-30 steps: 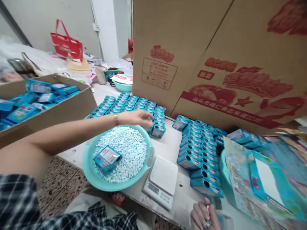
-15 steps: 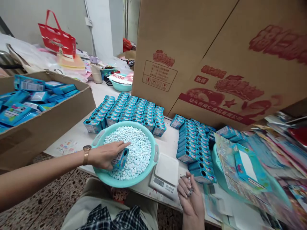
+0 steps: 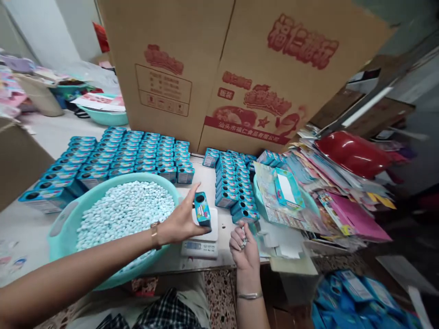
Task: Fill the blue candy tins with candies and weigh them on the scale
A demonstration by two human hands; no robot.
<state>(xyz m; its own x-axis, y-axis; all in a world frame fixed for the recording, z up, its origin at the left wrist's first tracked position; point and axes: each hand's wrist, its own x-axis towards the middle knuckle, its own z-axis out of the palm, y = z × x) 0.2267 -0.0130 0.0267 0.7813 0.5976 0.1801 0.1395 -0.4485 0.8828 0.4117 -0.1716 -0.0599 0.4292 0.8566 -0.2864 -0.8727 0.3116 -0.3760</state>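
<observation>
My left hand [image 3: 183, 217] grips a small blue box [image 3: 202, 209] with a dark round hole near one end. The box is at the pan of the white kitchen scale [image 3: 200, 251]; I cannot tell whether it rests on it. Left of the scale is a teal basin [image 3: 56, 246] full of pale blue and white candies [image 3: 126, 210]. My right hand [image 3: 244, 244] is curled closed at the table's front edge, right of the scale, with a few pale candies showing between its fingers.
Rows of blue boxes [image 3: 116, 157] stand behind the basin, and more boxes [image 3: 236, 183] stand behind the scale. A large cardboard carton [image 3: 192, 55] rises at the back. On the right are another teal basin [image 3: 310, 205], stacked packaging sheets [image 3: 356, 214] and a red tray [image 3: 353, 153].
My left hand has carried the blue box out of the candy basin, rightward to the scale. The view has turned right. My right hand stays curled around the candies.
</observation>
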